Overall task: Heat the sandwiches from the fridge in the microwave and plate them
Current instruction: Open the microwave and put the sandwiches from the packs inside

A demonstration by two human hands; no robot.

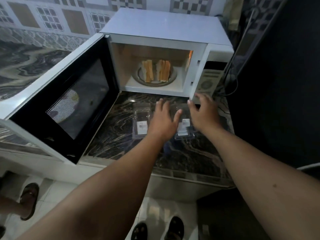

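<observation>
A white microwave (166, 30) stands on the dark marbled counter with its door (69, 97) swung wide open to the left. Inside, two sandwiches (155, 71) stand on edge on a round plate (173, 77). In front of the microwave lie two clear plastic sandwich packs, one on the left (141, 121) and one on the right (185, 125), each with a white label. My left hand (163, 119) hovers over the packs with fingers spread. My right hand (203, 112) reaches forward near the microwave's control panel (208, 80), fingers relaxed, holding nothing.
The counter (121, 135) ends at a front edge near my forearms. A dark tall appliance (280, 84) stands at the right, with cables beside the microwave. Another person's sandalled foot (29, 200) is on the tiled floor at the left; my own sandals (173, 229) are below.
</observation>
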